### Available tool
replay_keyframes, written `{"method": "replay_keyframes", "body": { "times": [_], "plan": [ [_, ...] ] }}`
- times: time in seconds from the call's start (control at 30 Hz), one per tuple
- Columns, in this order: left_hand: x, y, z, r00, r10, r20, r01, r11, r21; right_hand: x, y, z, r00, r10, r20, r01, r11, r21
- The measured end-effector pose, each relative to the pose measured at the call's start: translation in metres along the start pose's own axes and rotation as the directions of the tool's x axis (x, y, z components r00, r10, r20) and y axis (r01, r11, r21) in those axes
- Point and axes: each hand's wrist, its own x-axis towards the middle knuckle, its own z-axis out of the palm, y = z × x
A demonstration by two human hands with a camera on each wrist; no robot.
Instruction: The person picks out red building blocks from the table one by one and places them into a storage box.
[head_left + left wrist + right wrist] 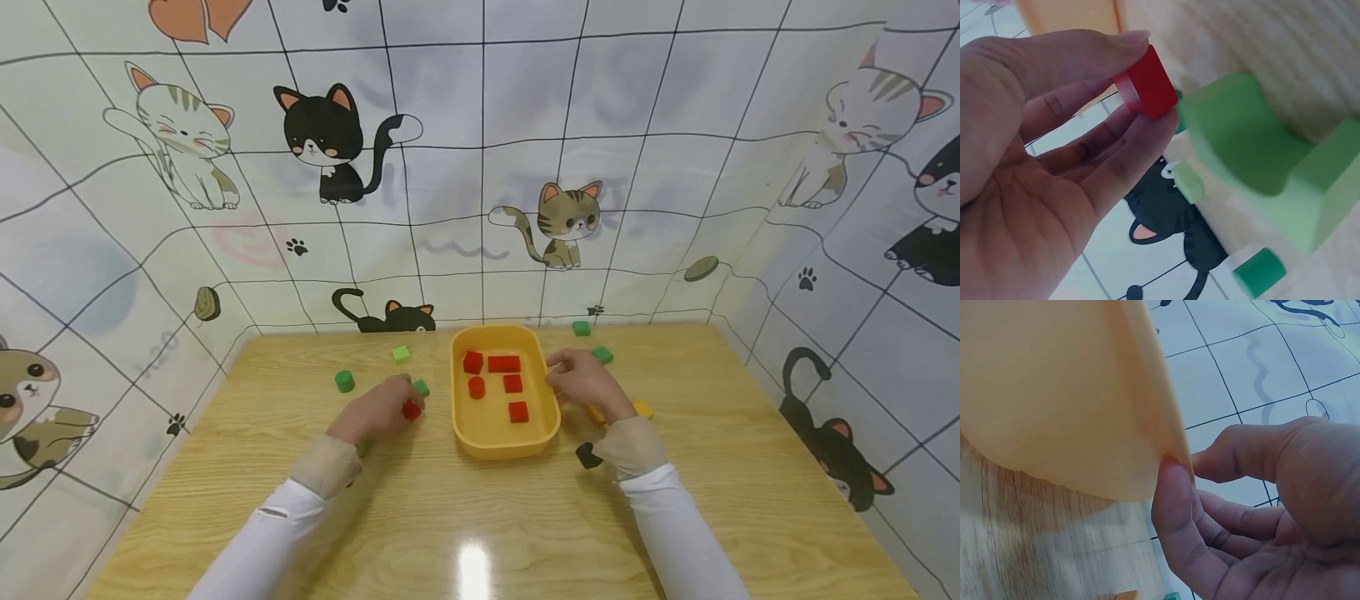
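A small red block (pixel 411 409) is pinched between the thumb and fingers of my left hand (pixel 378 408), just left of the yellow tray (pixel 506 450). In the left wrist view the same red block (pixel 1150 84) shows flat faces, and a light green arched block (pixel 1229 137) stands close by. My right hand (pixel 588 383) grips the tray's right rim; in the right wrist view, thumb and forefinger lie on either side of the tray's edge (pixel 1166 394). Inside the tray are several red blocks, among them a long one (pixel 504 364) and a round one (pixel 476 387).
Left of the tray lie a green cylinder (pixel 344 381), a light green block (pixel 401 353) and a green block (pixel 422 387). To the right are two green blocks (pixel 602 354), a yellow piece (pixel 643 408) and a black piece (pixel 588 455). A cat-patterned sheet (pixel 450 167) borders the wooden table (pixel 420 533).
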Motion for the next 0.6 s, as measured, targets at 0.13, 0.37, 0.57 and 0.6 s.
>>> {"method": "replay_keyframes", "body": {
  "times": [0.13, 0.37, 0.57, 0.6],
  "plan": [
    [0.0, 0.001, -0.012, 0.999, 0.041, -0.011, -0.042, 0.999, -0.001, -0.001, -0.002, 0.0, 1.0, 0.006, -0.001, -0.006, 1.0, -0.003],
    [0.004, 0.011, -0.036, 0.994, 0.104, -0.044, -0.105, 0.994, -0.021, -0.001, -0.003, 0.001, 1.0, 0.022, 0.011, -0.022, 1.0, 0.0],
    [0.014, 0.034, -0.049, 0.99, 0.136, -0.043, -0.135, 0.991, 0.024, -0.001, -0.002, 0.0, 1.0, 0.004, 0.02, -0.004, 1.0, -0.003],
    [0.016, 0.038, -0.05, 0.989, 0.139, -0.039, -0.138, 0.99, 0.03, -0.001, -0.002, 0.0, 1.0, 0.001, 0.02, -0.001, 1.0, -0.006]
  ]
}}
